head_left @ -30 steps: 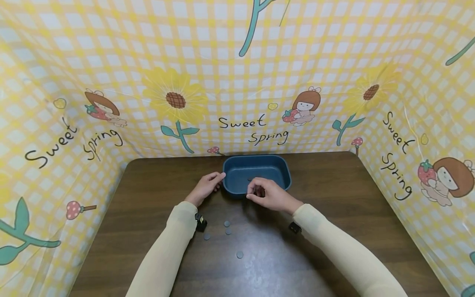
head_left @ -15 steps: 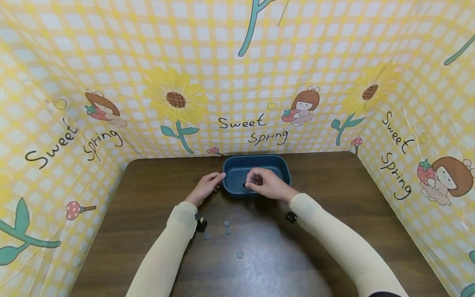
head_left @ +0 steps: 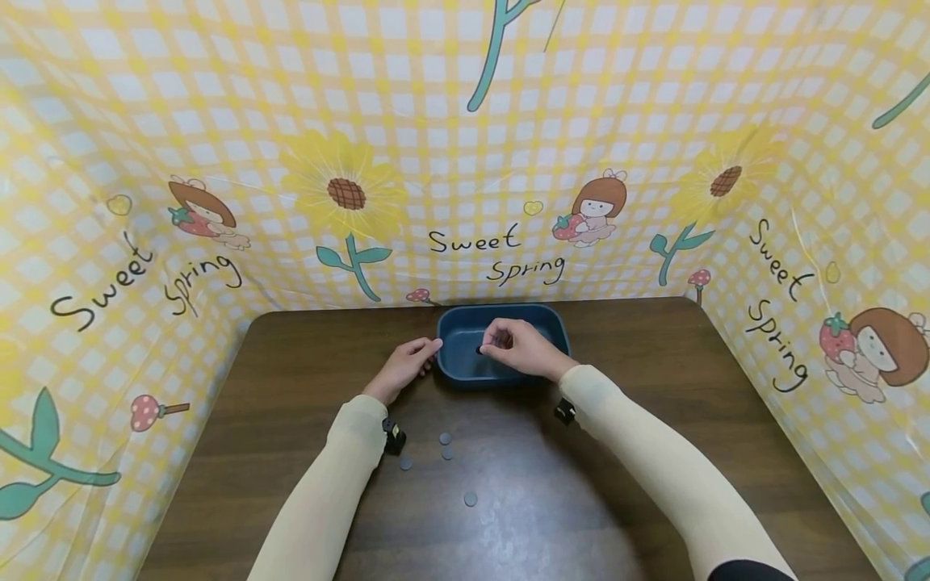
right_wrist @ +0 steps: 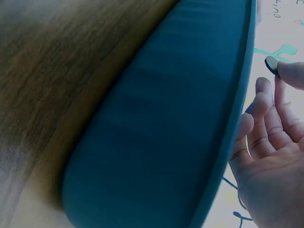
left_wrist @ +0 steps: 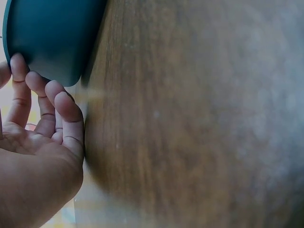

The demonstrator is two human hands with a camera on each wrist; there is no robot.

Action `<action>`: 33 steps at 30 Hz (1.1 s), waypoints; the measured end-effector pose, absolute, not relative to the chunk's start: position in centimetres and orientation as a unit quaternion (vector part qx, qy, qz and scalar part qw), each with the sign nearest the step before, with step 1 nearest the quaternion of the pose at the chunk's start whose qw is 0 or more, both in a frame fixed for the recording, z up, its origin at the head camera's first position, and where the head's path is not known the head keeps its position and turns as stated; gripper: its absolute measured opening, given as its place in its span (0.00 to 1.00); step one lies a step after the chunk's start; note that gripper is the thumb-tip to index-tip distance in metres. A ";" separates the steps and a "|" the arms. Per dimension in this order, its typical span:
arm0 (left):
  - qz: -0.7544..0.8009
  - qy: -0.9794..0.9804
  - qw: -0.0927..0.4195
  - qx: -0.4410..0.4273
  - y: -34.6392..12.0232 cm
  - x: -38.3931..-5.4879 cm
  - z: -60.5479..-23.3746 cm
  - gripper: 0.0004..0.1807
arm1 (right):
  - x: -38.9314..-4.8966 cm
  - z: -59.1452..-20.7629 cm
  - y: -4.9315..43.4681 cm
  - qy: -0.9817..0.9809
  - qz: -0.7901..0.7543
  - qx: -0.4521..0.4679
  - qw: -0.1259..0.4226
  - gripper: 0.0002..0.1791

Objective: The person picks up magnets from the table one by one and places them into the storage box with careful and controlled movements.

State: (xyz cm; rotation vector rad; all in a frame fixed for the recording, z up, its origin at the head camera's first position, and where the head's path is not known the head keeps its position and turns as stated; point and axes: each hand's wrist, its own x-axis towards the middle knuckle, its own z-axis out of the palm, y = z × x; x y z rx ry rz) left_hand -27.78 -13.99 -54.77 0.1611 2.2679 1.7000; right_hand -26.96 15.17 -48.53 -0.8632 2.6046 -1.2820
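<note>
A dark blue rectangular basin stands at the back of the wooden table. My left hand is at its left end, with thumb and forefinger pinching the rim; the other fingers curl loosely beside the outer wall in the left wrist view. Over the basin, my right hand pinches a small round disc, with a pale face and dark edge, between thumb and forefinger. In the right wrist view the disc is held above rim height, and the basin's outer wall fills the middle. The right hand covers part of the basin's inside.
Several small grey discs lie on the table in front of the basin, among them one disc nearest the front and another disc by the left wrist. A yellow checked cloth hangs around the table's back and sides.
From the basin's front rim, my right hand has moved back and over the basin with the disc between its fingertips. The left hand and the discs on the table have stayed put.
</note>
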 end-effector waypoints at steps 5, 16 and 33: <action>0.592 0.789 0.149 0.060 -14.0 -27.7 -54.7 0.24 | -27.7 -48.8 15.1 0.864 -0.424 -0.262 0.070 0.05; 0.590 0.791 0.149 0.062 -14.0 -27.7 -54.6 0.24 | -28.8 -49.7 15.2 0.875 -0.419 -0.224 0.094 0.06; 0.591 0.790 0.148 0.073 -14.1 -27.7 -54.6 0.24 | -29.4 -51.3 15.8 0.889 -0.392 -0.208 0.117 0.05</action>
